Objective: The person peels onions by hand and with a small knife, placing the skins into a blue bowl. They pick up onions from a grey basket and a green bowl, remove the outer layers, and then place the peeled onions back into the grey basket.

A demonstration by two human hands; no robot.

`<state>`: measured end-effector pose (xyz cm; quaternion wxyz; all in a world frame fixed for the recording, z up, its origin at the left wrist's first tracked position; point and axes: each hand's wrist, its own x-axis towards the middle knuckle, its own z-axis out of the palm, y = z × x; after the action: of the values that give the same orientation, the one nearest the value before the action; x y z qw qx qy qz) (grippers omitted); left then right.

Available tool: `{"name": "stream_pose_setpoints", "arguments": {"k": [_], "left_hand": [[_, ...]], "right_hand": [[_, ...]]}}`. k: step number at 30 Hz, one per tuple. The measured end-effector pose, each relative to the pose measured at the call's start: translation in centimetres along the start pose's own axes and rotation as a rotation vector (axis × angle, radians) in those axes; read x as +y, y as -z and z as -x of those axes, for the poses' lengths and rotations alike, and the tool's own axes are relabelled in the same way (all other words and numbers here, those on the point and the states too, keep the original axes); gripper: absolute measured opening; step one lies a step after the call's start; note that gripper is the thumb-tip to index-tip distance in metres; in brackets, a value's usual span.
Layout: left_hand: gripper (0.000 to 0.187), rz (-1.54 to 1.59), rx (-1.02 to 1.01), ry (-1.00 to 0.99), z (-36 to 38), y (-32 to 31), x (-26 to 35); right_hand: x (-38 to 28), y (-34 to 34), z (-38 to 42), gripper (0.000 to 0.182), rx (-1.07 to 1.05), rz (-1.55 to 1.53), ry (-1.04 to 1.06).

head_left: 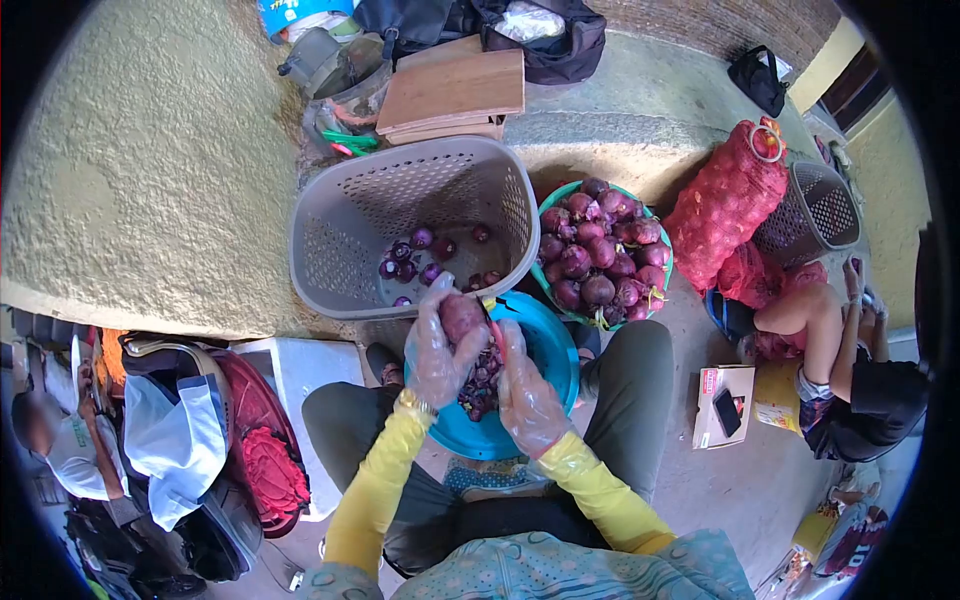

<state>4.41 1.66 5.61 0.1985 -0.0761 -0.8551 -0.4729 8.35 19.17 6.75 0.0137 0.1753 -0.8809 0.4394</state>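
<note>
Left hand (436,352), gloved, is cupping a red onion (461,317), fingers bent round it; the onion is sitting between the hands, above the far-left side of the blue basin (561,345), showing no clear long axis, the left hand being nearer. Right hand (527,396), gloved, is pinching a slim red tool (498,338) just right of the onion; tool-to-onion contact is not showing clearly.

Purple onions (598,290) here, vivid blue basin (552,342), grey basket (335,245), bright yellow sleeves (375,490), red sack (722,205), and a pale-blue dotted shirt (540,572)!
</note>
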Motion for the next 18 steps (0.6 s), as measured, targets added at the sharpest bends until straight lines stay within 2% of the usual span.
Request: {"name": "stream_pose_setpoints", "arguments": {"k": [3, 7, 9, 12, 15, 18], "left_hand": [[0.099, 0.030, -0.110, 0.096, 2.0, 0.6, 1.9], [0.096, -0.013, -0.171, 0.084, 3.0, 1.3, 1.2], [0.091, -0.122, -0.088, -0.041, 3.0, 1.4, 1.2], [0.086, -0.233, -0.058, -0.047, 3.0, 1.7, 1.3], [0.084, -0.236, 0.007, -0.063, 3.2, 1.2, 0.8], [0.082, -0.161, 0.040, -0.058, 3.4, 0.1, 0.8]], "right_hand": [[-0.5, 1.1, 1.7, 0.071, -0.109, -0.122, -0.110], [-1.2, 2.0, 2.8, 0.079, -0.171, -0.028, -0.080], [-1.5, 2.3, 3.2, 0.080, -0.176, 0.011, -0.073], [-2.1, 2.7, 3.7, 0.082, -0.238, -0.039, -0.127], [-2.8, 2.6, 3.9, 0.083, -0.249, -0.015, -0.173], [-2.6, 2.4, 3.2, 0.083, -0.275, -0.118, -0.216]]}}
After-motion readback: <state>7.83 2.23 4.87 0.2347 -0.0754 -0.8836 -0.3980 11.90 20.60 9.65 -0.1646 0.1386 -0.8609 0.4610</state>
